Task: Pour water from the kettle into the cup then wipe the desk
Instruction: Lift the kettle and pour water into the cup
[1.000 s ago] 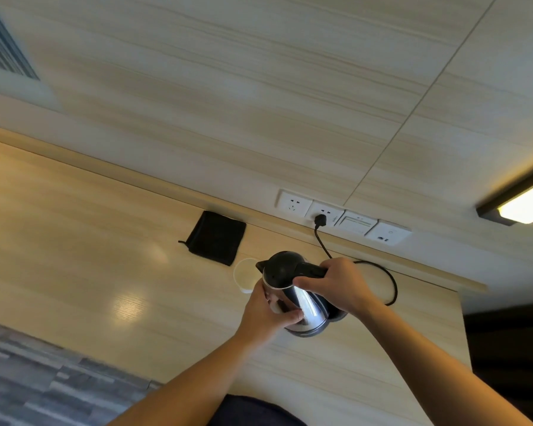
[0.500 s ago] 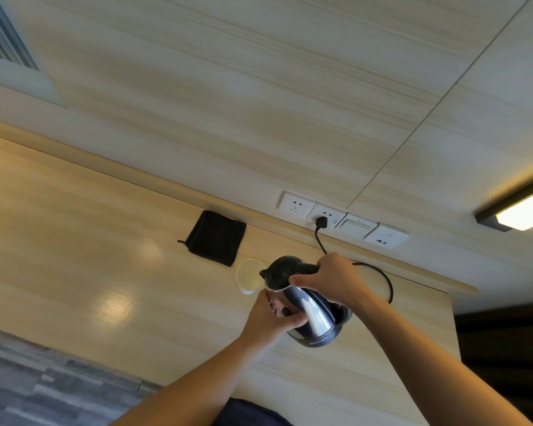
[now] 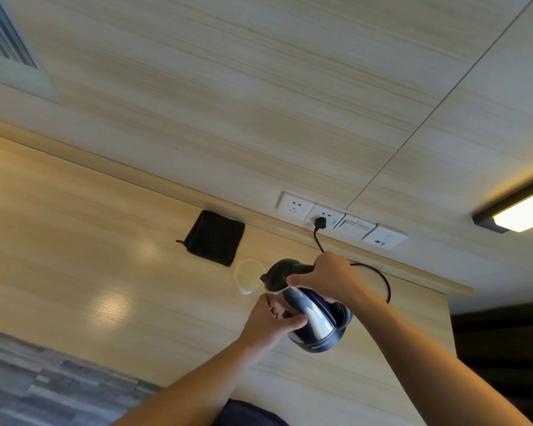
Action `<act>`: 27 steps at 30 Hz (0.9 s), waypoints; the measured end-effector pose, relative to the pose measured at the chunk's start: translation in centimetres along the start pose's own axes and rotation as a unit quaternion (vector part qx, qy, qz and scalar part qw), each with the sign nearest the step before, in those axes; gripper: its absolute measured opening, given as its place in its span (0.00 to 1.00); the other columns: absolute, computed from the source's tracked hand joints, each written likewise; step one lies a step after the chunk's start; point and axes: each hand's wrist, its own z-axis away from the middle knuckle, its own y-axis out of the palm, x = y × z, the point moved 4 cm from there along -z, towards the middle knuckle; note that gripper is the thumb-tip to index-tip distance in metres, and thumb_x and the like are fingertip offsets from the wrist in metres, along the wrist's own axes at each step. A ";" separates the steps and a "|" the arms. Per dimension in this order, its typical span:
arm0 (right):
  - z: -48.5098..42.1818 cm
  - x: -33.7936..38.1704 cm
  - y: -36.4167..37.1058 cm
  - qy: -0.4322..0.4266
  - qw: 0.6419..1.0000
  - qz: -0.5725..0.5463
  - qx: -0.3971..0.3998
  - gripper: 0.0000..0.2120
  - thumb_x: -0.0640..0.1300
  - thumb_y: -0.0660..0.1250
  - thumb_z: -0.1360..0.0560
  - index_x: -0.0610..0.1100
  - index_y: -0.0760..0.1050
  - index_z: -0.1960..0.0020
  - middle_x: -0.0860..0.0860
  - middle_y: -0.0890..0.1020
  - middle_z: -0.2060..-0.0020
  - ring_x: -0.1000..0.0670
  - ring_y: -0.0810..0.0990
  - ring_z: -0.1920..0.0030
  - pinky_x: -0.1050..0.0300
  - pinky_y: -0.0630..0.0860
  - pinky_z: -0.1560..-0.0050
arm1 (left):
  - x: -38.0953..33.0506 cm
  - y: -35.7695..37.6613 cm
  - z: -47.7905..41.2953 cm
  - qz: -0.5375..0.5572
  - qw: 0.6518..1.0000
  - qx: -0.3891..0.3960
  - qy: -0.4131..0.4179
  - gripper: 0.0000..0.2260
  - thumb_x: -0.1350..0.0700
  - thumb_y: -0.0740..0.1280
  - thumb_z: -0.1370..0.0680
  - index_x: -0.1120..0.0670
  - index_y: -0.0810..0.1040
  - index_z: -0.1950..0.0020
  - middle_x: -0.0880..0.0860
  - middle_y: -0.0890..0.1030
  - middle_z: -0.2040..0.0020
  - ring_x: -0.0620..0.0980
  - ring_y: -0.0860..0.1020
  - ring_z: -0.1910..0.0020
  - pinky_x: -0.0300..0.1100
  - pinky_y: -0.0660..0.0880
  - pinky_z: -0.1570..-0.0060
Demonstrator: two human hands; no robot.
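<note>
The kettle (image 3: 308,315) hangs in the air over the desk (image 3: 74,256), tipped toward the left so that its black spout sits just at the right edge of the cup (image 3: 249,276). The cup is a pale, translucent one standing upright on the desk; whether any water is in it or falling into it cannot be told from this view. The right hand (image 3: 326,279) is closed around the kettle's black handle at the top, and the left hand (image 3: 273,321) is wrapped against the shiny steel body lower down, its thumb pressed across the metal, steadying the tilt.

By the look of it the pour is only at its start, or just about to begin. To do it well, the person should bring the spout fully over the cup's mouth rather than its rim, then raise the base slowly with the right hand so that the stream stays thin. The cup looks light and could be knocked over by the spout, so the spout ought to stay clear of the rim. The bare palm on the steel wall is a risk if the water is hot.

Just behind the cup lies a folded black cloth (image 3: 214,238), close to the back edge of the desk, ready for the wipe. A black cord (image 3: 379,278) runs behind the right hand up to a plug (image 3: 320,223) in the wall sockets.
</note>
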 end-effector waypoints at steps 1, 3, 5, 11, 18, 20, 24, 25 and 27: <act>-0.1 0.0 0.0 0.000 1.000 0.002 0.001 0.24 0.63 0.76 0.32 0.43 0.74 0.66 0.53 0.71 0.77 0.54 0.65 0.79 0.63 0.63 0.75 | 0.0 0.0 0.0 0.002 1.000 -0.002 -0.004 0.15 0.63 0.81 0.29 0.57 0.81 0.46 0.49 0.88 0.54 0.45 0.86 0.50 0.37 0.81 0.51; -0.3 0.1 0.0 0.000 1.000 0.006 0.002 0.25 0.64 0.76 0.32 0.44 0.74 0.67 0.53 0.71 0.77 0.54 0.65 0.79 0.62 0.63 0.75 | -0.1 0.1 0.0 0.006 1.000 -0.006 -0.012 0.19 0.61 0.82 0.30 0.57 0.80 0.43 0.50 0.88 0.51 0.46 0.86 0.48 0.38 0.82 0.50; -0.5 0.0 0.0 0.000 1.000 0.008 0.002 0.25 0.65 0.76 0.33 0.44 0.74 0.67 0.53 0.72 0.77 0.53 0.66 0.79 0.61 0.64 0.74 | -0.4 0.2 0.2 0.007 1.000 0.002 -0.016 0.16 0.63 0.81 0.29 0.55 0.81 0.45 0.48 0.88 0.54 0.44 0.86 0.49 0.37 0.81 0.51; -0.9 0.1 0.1 -0.004 1.000 0.013 0.011 0.25 0.64 0.76 0.33 0.43 0.75 0.68 0.53 0.73 0.80 0.51 0.68 0.79 0.57 0.68 0.71 | -0.8 0.4 0.5 0.002 1.000 0.007 -0.019 0.12 0.63 0.80 0.27 0.53 0.80 0.50 0.42 0.86 0.60 0.40 0.85 0.54 0.32 0.79 0.56; -0.8 0.9 -0.1 -0.011 0.999 0.031 0.020 0.26 0.64 0.76 0.32 0.44 0.73 0.71 0.53 0.70 0.86 0.53 0.67 0.83 0.59 0.67 0.72 | -1.3 0.3 0.7 0.003 1.000 0.009 -0.012 0.11 0.64 0.79 0.26 0.53 0.79 0.51 0.43 0.86 0.61 0.39 0.84 0.56 0.32 0.79 0.56; -0.7 1.1 -0.3 -0.011 0.999 0.030 0.024 0.25 0.63 0.76 0.32 0.44 0.73 0.71 0.53 0.71 0.86 0.53 0.67 0.84 0.59 0.68 0.73 | -1.4 0.3 0.7 0.003 1.000 0.014 -0.009 0.11 0.64 0.78 0.26 0.53 0.79 0.51 0.42 0.86 0.61 0.38 0.84 0.56 0.31 0.79 0.56; -0.5 1.5 -0.5 -0.013 0.999 0.041 0.032 0.25 0.63 0.75 0.31 0.43 0.74 0.71 0.52 0.73 0.85 0.53 0.69 0.84 0.62 0.68 0.75 | -1.4 0.4 0.8 0.007 1.000 0.023 -0.014 0.11 0.64 0.78 0.26 0.53 0.78 0.50 0.40 0.86 0.62 0.36 0.83 0.57 0.29 0.77 0.57; -0.4 1.5 -0.5 -0.013 0.998 0.042 0.034 0.25 0.62 0.75 0.31 0.43 0.75 0.71 0.52 0.73 0.85 0.53 0.70 0.84 0.63 0.68 0.75 | -1.3 0.4 0.7 0.004 1.000 0.025 -0.014 0.11 0.64 0.77 0.25 0.53 0.78 0.50 0.40 0.85 0.62 0.35 0.83 0.57 0.28 0.77 0.57; -0.4 1.6 -0.7 -0.013 0.999 0.036 0.038 0.24 0.61 0.75 0.31 0.42 0.75 0.70 0.52 0.74 0.84 0.53 0.71 0.84 0.62 0.69 0.75 | -1.2 0.5 0.7 0.004 1.000 0.025 -0.017 0.12 0.64 0.77 0.25 0.52 0.77 0.50 0.38 0.85 0.62 0.34 0.82 0.58 0.28 0.77 0.58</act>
